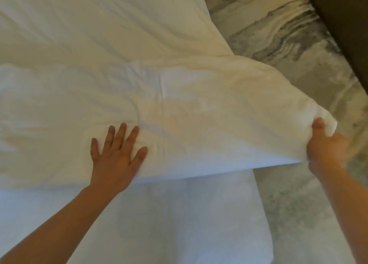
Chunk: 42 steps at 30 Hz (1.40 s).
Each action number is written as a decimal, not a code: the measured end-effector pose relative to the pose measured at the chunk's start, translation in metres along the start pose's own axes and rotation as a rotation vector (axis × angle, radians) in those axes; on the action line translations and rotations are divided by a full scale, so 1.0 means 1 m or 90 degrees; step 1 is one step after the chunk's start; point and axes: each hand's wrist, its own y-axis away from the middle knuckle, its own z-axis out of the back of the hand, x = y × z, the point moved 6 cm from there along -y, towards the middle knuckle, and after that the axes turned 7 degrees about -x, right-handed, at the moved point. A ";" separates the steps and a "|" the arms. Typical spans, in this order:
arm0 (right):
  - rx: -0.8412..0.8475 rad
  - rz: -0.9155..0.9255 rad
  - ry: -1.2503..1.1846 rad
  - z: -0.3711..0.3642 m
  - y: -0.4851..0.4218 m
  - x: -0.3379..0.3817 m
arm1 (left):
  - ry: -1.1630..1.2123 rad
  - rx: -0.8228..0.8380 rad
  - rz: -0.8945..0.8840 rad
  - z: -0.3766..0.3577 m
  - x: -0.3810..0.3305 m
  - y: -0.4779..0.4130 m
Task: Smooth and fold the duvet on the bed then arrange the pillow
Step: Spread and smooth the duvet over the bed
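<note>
A white duvet (139, 74) covers most of the bed, wrinkled, with a folded layer lying across the middle. My left hand (115, 154) lies flat on the duvet near its front edge, fingers spread and straight. My right hand (326, 144) grips the duvet's right corner, thumb on top, and holds it lifted out past the bed's side. Below the duvet's edge the white sheet of the bed (179, 214) shows. No pillow is in view.
Grey and white marbled floor (278, 35) runs along the right of the bed. A dark brown piece of furniture or wall (346, 25) fills the top right corner.
</note>
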 end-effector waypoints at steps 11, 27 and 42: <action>0.230 -0.125 0.164 -0.063 -0.001 -0.077 | 0.004 0.077 0.038 -0.067 0.006 -0.002; 0.729 -0.212 0.006 -0.282 -0.082 0.009 | -0.124 0.075 0.063 -0.040 -0.103 -0.260; 0.771 -0.057 0.010 -0.350 -0.074 0.074 | 0.042 -0.190 0.387 -0.048 -0.191 -0.231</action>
